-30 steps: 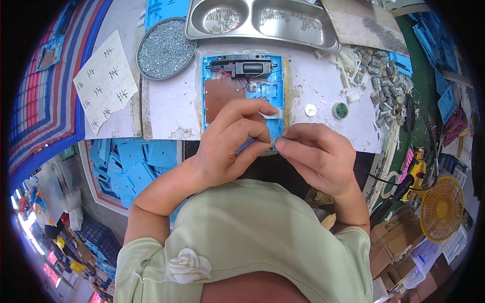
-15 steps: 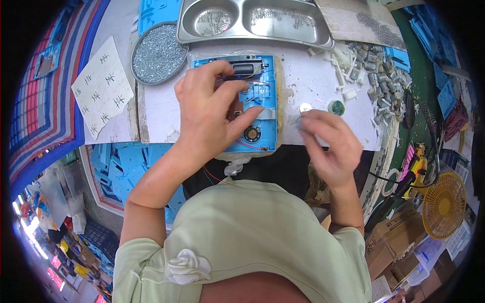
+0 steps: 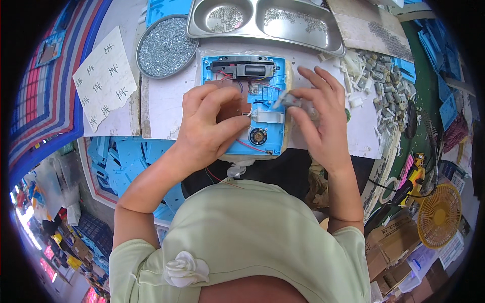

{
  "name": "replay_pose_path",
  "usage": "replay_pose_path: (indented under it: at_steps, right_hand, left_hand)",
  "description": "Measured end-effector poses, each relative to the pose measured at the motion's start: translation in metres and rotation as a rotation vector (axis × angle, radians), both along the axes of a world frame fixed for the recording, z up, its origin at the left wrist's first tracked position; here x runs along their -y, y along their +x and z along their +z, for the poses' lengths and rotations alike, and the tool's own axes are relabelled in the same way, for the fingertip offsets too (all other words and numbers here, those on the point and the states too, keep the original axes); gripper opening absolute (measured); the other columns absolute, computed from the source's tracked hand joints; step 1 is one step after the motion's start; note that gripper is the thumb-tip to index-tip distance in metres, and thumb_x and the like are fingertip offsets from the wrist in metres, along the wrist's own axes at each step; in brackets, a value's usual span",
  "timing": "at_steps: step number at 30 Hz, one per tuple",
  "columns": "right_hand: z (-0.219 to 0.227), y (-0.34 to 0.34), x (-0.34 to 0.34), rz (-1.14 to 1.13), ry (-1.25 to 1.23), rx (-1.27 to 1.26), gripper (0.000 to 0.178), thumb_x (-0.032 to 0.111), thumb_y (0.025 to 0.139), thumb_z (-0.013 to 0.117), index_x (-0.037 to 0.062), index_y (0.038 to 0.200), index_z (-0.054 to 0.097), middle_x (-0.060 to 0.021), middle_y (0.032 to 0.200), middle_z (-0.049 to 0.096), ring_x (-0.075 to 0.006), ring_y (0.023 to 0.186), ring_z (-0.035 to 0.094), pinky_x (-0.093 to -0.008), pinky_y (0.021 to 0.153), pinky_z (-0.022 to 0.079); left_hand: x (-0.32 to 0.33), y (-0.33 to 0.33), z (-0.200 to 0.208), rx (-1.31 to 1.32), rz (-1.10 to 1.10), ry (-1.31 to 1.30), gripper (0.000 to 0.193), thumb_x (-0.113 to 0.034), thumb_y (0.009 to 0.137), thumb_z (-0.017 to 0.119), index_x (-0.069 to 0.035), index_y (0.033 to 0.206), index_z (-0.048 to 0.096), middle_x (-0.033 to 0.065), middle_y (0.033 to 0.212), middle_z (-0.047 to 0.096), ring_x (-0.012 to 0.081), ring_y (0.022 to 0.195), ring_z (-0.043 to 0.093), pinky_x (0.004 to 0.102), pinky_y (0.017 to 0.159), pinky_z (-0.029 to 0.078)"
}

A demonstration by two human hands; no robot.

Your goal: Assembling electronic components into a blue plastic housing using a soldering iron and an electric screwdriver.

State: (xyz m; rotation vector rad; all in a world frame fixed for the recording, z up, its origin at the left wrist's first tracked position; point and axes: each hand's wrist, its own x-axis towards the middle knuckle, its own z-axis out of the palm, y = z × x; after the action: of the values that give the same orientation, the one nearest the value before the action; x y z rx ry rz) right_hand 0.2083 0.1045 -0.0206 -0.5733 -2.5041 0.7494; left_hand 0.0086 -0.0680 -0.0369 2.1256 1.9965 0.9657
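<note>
A blue plastic housing [image 3: 278, 93] lies open on the table before me, fitted with a dark mechanism [image 3: 247, 69], a round speaker [image 3: 257, 136], a pale rectangular part [image 3: 269, 116] and thin wires. My left hand [image 3: 204, 118] bends over its left side, thumb and fingers drawn together near the middle. Whatever lies between those fingertips is too small to name. Over the housing's right edge, my right hand [image 3: 323, 113] pinches a small grey part [image 3: 290, 100] between thumb and forefinger, the other fingers raised.
A round dish of small screws [image 3: 166, 46] and a steel compartment tray [image 3: 268, 38] stand behind the housing. Grey and white parts [image 3: 379, 81] are heaped at right. Marked paper [image 3: 105, 78] lies at left. Blue plastic pieces [image 3: 126, 166] fill a bin below.
My right hand has moved left and up to the housing with the grey part. My left hand has drawn down slightly, uncovering the dark mechanism. The whole view has shifted a little.
</note>
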Motion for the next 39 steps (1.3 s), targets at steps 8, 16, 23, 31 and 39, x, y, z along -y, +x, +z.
replay_pose_path:
  at_steps: [8,16,23,31,39]
  right_hand:
    - [-0.009,-0.025,-0.002,0.038,0.041,0.046,0.023,0.012,0.081,0.079,0.0074,0.102,0.072,-0.0174,0.145,0.054,-0.0474,0.139,0.035,-0.0528,0.113,0.034]
    - [0.009,-0.035,-0.009,0.080,0.106,0.132,0.020,0.011,0.077,0.081,0.0056,0.094,0.074,-0.0179,0.140,0.057,-0.0470,0.137,0.037,-0.0529,0.111,0.037]
    - [0.020,-0.043,-0.009,0.134,0.170,0.217,0.020,0.009,0.073,0.082,0.0026,0.091,0.076,-0.0172,0.136,0.059,-0.0458,0.135,0.041,-0.0505,0.109,0.042]
    - [0.012,-0.031,-0.021,0.088,0.030,0.099,0.020,0.014,0.077,0.080,0.0058,0.096,0.078,-0.0145,0.130,0.064,-0.0414,0.131,0.046,-0.0470,0.108,0.042]
    - [0.008,-0.042,-0.028,-0.023,-0.257,-0.074,0.024,0.014,0.083,0.074,0.0059,0.106,0.077,-0.0114,0.096,0.074,-0.0277,0.090,0.064,-0.0399,0.084,0.051]
  left_hand:
    - [0.004,-0.003,0.020,0.211,0.009,-0.007,0.032,-0.004,0.068,0.081,-0.011,0.098,0.075,0.0147,0.127,0.055,0.0336,0.116,0.050,0.0392,0.095,0.047]
    - [-0.042,-0.026,0.017,0.126,0.126,0.152,0.030,-0.009,0.070,0.080,-0.006,0.098,0.070,0.0142,0.119,0.056,0.0279,0.099,0.054,0.0375,0.087,0.046]
    - [-0.058,-0.023,0.024,0.128,0.037,0.069,0.032,-0.014,0.069,0.081,-0.009,0.100,0.073,0.0108,0.117,0.059,0.0278,0.096,0.054,0.0400,0.089,0.044]
    - [-0.065,-0.023,0.017,0.104,0.005,0.085,0.031,-0.011,0.071,0.081,-0.010,0.102,0.074,0.0089,0.117,0.060,0.0258,0.091,0.055,0.0391,0.090,0.044]
    - [-0.060,-0.012,0.012,-0.040,0.026,0.165,0.024,-0.014,0.070,0.083,-0.015,0.092,0.074,0.0014,0.096,0.057,0.0221,0.089,0.055,0.0399,0.083,0.038]
